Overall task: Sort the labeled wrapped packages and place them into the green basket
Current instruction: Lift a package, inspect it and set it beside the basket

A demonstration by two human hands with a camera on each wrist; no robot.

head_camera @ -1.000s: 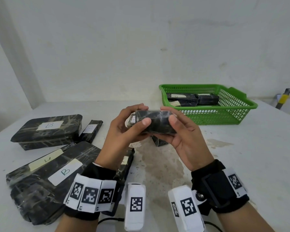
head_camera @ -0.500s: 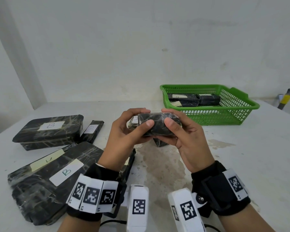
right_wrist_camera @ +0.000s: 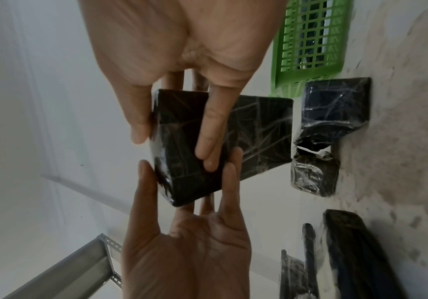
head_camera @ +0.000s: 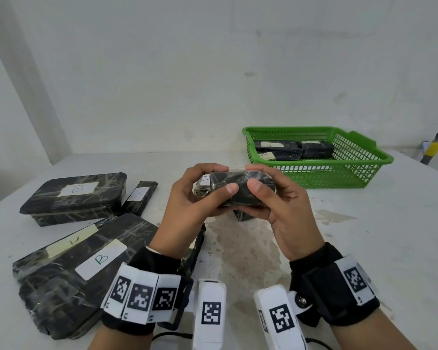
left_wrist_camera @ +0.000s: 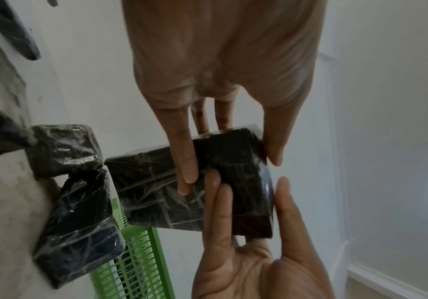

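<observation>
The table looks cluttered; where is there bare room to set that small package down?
Bare table lies right of the right hand, in front of the green basket. The stained patch between the wrists is bare too. Left of the left hand it is crowded with wrapped packages.

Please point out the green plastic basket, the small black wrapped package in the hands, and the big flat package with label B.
Green plastic basket point(head_camera: 321, 174), head view, front mesh wall.
Small black wrapped package point(head_camera: 238, 184), head view, dark front face.
Big flat black package point(head_camera: 101, 258), head view, white B label.
</observation>
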